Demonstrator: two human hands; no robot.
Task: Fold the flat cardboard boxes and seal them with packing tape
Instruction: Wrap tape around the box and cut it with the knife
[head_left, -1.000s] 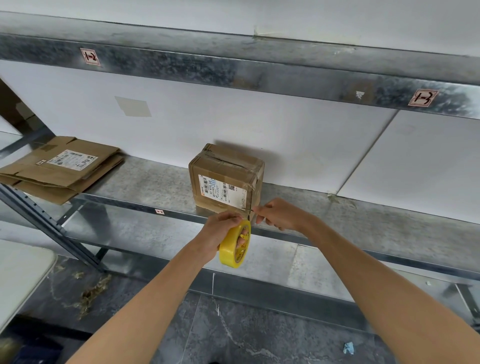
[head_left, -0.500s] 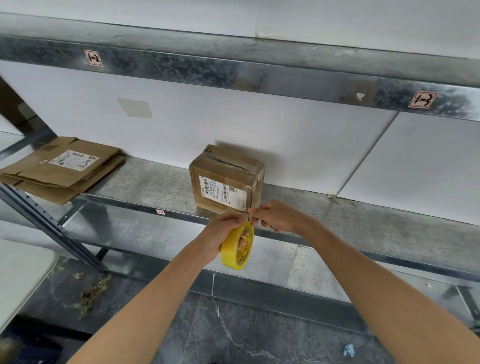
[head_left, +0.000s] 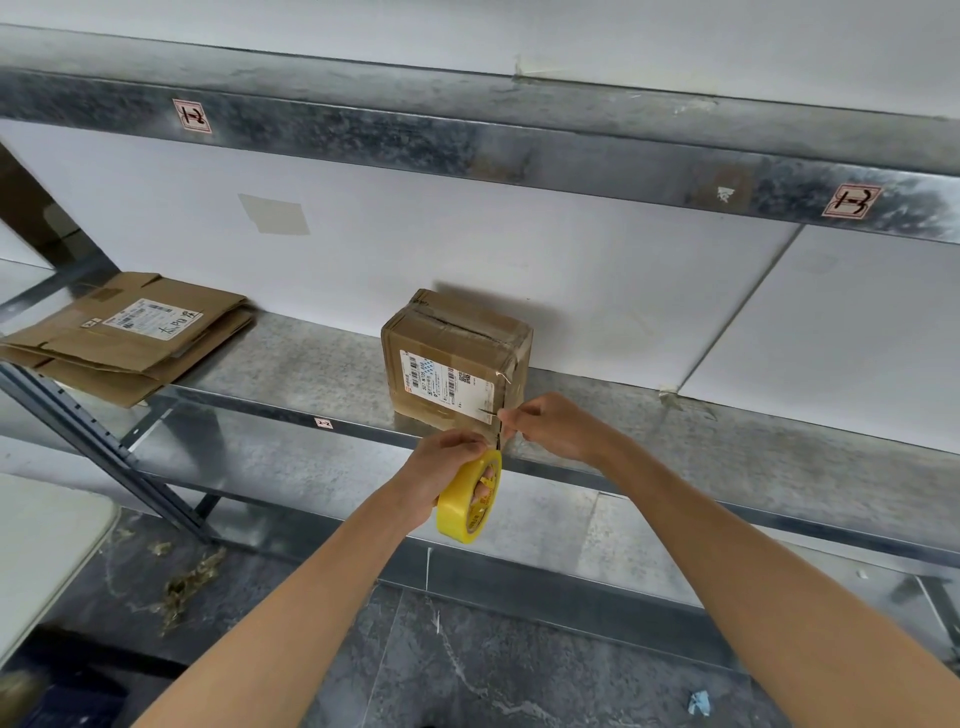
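A folded brown cardboard box (head_left: 457, 358) with a white shipping label stands on the metal shelf (head_left: 291, 374) against the white wall. Just in front of it, my left hand (head_left: 441, 467) grips a yellow roll of packing tape (head_left: 470, 496), fingers through its core. My right hand (head_left: 558, 423) pinches the free end of the tape, pulled up a short way from the roll, near the box's lower right corner. A stack of flat cardboard boxes (head_left: 130, 338) lies at the shelf's left end.
An upper metal shelf beam (head_left: 467, 150) runs overhead. A lower shelf level (head_left: 675, 530) sits below the hands. A white table edge (head_left: 47, 551) is at lower left. Debris lies on the dark floor (head_left: 467, 665).
Both hands with the tape roll have stayed in front of the box; the right hand has drawn the tape end slightly up and away from the roll.
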